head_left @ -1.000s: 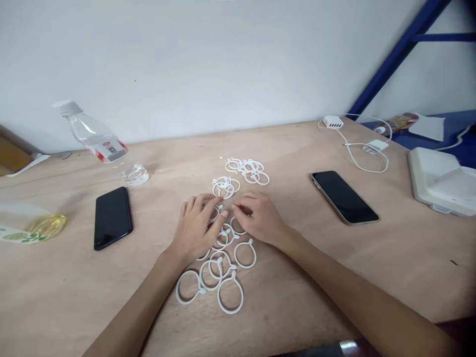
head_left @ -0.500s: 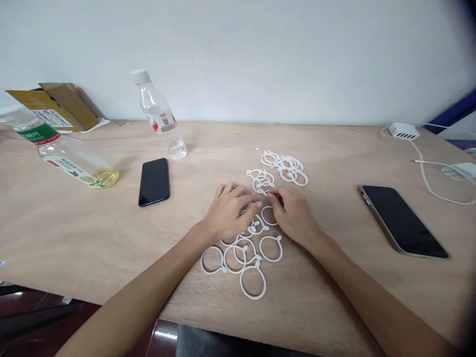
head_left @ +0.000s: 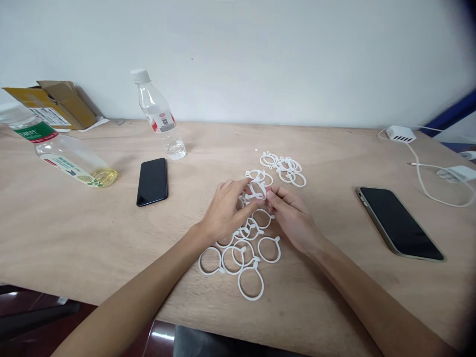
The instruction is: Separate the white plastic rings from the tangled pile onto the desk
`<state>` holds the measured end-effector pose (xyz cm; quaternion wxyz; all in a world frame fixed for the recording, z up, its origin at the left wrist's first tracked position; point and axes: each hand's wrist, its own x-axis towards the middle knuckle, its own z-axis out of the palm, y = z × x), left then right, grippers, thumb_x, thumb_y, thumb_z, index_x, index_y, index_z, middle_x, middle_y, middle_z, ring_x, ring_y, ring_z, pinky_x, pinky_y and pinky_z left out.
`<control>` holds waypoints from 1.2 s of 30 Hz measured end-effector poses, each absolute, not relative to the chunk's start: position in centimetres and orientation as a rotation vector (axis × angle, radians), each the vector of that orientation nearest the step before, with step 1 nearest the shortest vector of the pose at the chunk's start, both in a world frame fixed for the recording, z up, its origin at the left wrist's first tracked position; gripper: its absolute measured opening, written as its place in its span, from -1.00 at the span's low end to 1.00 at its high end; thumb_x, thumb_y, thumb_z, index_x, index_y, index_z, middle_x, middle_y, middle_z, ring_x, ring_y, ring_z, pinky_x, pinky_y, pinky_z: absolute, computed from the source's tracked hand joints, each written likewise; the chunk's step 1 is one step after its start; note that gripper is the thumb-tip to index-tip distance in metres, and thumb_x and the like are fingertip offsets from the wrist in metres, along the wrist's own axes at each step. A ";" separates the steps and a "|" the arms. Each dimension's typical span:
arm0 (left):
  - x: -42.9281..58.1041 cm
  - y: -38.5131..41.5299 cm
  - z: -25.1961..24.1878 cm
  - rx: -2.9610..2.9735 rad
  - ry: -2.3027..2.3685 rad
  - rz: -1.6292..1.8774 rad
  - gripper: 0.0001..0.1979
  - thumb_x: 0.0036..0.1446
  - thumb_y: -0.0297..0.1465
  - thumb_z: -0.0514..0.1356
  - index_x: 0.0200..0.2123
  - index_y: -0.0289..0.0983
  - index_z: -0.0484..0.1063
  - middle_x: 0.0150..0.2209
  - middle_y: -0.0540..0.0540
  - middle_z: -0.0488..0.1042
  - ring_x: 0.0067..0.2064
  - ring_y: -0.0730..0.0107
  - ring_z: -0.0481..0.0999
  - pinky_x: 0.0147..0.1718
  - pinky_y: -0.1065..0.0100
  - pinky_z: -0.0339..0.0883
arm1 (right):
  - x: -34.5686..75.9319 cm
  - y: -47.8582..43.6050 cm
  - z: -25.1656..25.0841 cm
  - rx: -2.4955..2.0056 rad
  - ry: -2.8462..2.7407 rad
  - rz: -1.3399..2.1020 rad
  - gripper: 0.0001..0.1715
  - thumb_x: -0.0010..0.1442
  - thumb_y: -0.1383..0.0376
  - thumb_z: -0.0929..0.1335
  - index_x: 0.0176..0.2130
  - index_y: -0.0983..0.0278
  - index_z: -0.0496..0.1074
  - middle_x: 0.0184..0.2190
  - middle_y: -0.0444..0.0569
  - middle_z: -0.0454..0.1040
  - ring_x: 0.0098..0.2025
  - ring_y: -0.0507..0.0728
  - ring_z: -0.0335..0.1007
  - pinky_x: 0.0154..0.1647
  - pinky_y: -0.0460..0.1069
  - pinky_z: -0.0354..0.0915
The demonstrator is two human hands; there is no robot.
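White plastic rings with small eyelets, like curtain rings, lie about my hands. My left hand (head_left: 225,208) has its thumb and forefinger curled around a few raised white rings (head_left: 257,183). From the other side my right hand (head_left: 292,213) pinches the edge of these rings between thumb and fingers. Several loose rings (head_left: 251,299) spread over the table below and between my forearms, some overlapping. Beyond my fingertips rests a small cluster of rings (head_left: 298,185). Part of the loose rings is hidden under my left hand.
On the wooden table (head_left: 92,248), a dark phone (head_left: 152,182), a clear water bottle (head_left: 159,111) and an oil bottle (head_left: 74,153) stand left, with an open cardboard box (head_left: 63,106) behind. To the right are another phone (head_left: 399,223), a white charger hub (head_left: 400,134) and cables.
My left hand has opened its thumb and forefinger around the raised rings, which now stand up between both hands. A loose ring below has shifted slightly left. The view has moved a little.
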<state>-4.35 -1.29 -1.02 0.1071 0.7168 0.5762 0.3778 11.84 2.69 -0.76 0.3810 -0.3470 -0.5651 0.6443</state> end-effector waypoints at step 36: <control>-3.5 -0.9 -0.1 1.107 1.401 1.422 -0.67 -0.12 -0.32 0.34 -0.24 -0.34 0.49 -0.51 0.05 0.38 -0.58 0.63 0.29 -0.60 0.51 0.16 | 12.0 1.4 -0.6 -0.938 -1.938 0.937 -0.76 0.30 0.16 0.20 -0.31 0.23 0.33 -0.45 -0.10 0.38 -0.41 0.07 0.27 -0.34 -0.01 0.23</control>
